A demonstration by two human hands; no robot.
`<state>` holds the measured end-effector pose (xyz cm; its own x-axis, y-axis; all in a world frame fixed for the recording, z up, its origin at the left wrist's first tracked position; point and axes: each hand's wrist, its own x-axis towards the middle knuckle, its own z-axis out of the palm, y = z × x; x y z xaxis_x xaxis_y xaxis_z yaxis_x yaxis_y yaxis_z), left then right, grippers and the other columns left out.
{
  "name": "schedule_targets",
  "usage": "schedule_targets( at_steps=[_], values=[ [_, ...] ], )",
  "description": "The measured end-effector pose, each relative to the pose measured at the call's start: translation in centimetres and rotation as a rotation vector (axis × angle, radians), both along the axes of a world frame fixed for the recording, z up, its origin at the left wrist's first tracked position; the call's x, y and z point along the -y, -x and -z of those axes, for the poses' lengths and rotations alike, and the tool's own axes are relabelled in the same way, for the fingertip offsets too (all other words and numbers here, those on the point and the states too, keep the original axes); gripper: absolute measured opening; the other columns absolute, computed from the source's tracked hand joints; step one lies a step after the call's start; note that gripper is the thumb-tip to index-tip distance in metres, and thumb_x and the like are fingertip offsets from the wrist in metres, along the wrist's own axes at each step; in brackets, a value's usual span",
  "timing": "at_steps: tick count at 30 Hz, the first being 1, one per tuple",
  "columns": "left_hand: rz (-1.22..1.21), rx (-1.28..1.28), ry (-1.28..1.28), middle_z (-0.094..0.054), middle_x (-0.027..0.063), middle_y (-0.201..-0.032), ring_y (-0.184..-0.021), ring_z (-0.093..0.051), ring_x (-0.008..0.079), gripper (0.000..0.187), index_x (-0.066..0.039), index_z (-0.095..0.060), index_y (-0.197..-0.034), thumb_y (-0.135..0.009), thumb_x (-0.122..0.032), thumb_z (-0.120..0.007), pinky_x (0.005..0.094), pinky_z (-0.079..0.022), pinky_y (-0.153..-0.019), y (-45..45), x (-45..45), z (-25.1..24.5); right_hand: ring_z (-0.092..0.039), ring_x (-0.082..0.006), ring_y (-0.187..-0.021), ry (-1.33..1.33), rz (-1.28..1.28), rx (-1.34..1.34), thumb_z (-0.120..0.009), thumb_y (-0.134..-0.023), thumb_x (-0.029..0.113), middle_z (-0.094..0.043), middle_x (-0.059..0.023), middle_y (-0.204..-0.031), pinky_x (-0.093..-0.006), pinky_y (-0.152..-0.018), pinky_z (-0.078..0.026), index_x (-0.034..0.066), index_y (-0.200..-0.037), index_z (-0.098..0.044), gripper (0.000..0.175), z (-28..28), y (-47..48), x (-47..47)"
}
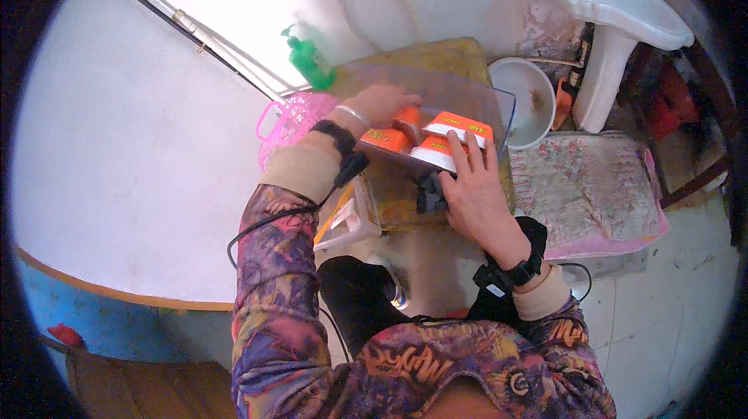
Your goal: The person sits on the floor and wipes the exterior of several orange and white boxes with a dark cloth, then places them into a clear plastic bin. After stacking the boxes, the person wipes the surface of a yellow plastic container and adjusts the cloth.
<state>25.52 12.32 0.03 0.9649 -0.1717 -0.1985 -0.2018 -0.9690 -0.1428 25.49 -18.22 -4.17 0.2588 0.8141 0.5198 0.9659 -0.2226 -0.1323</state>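
Observation:
A clear plastic bin (502, 112) sits on a yellowish table before me, with several orange-and-white tubs inside. At its right end, one printed tub (453, 122) lies just above another tub (431, 152). My right hand (484, 200) rests its spread fingertips on these two, thumb near the bin's front edge. My left hand (380, 104) reaches into the bin from the left, its fingers at a tilted orange tub (407, 119). Whether they grip it is hidden. Another orange tub (385, 139) lies below that hand.
A green pump bottle (310, 62) and a pink openwork basket (301, 109) stand left of the bin. A clear box (365, 214) holds small items near the table's front. To the right are a white basin (546, 121), a pedestal sink (613, 10) and a cloth-covered surface (584, 191).

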Motion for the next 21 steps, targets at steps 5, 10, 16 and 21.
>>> schedule_targets(
  at_steps=[5,10,16,21],
  values=[
    [-0.011,0.033,-0.002,-0.060,0.0167,-0.121,-0.110,-0.060,0.0398,0.062,-0.009,-0.053,-0.126,-0.068,-0.005,-0.073,0.0484,-0.052,-0.090,0.5,0.9,-0.3,-0.034,-0.0497,-0.137,0.053,0.015,0.010,-0.069,-0.069,0.012,-0.038,-0.0294,-0.147,-0.0655,-0.112,-0.022,0.0024,-0.090,-0.068,0.023,-0.3,0.1,-0.1],
    [-0.101,0.053,0.069,-0.061,0.0170,-0.115,-0.108,-0.060,0.0410,0.062,-0.005,-0.053,-0.123,-0.064,-0.004,-0.072,0.0476,-0.051,-0.092,1.2,1.7,-0.6,-0.038,-0.0517,-0.134,0.038,0.008,0.032,-0.062,-0.080,0.017,-0.044,-0.0308,-0.144,-0.0704,-0.110,-0.020,0.0024,-0.086,-0.070,0.018,-0.5,0.2,-0.2],
    [-0.161,0.265,0.148,-0.064,0.0201,-0.111,-0.107,-0.060,0.0420,0.057,-0.003,-0.054,-0.120,-0.066,-0.004,-0.070,0.0491,-0.050,-0.091,3.1,2.5,-0.9,-0.036,-0.0510,-0.135,-0.008,0.006,0.002,-0.067,-0.071,0.012,-0.040,-0.0302,-0.146,-0.0677,-0.111,-0.022,0.0015,-0.085,-0.067,0.017,-0.3,0.0,0.1],
    [-0.401,0.649,0.342,-0.065,0.0209,-0.111,-0.110,-0.063,0.0380,0.051,-0.002,-0.054,-0.117,-0.069,-0.003,-0.070,0.0424,-0.050,-0.095,4.0,3.2,-4.5,-0.034,-0.0514,-0.136,-0.001,0.016,0.028,-0.068,-0.068,0.010,-0.039,-0.0302,-0.146,-0.0669,-0.112,-0.021,0.0013,-0.086,-0.066,0.020,0.2,0.2,-0.3]
  ],
)
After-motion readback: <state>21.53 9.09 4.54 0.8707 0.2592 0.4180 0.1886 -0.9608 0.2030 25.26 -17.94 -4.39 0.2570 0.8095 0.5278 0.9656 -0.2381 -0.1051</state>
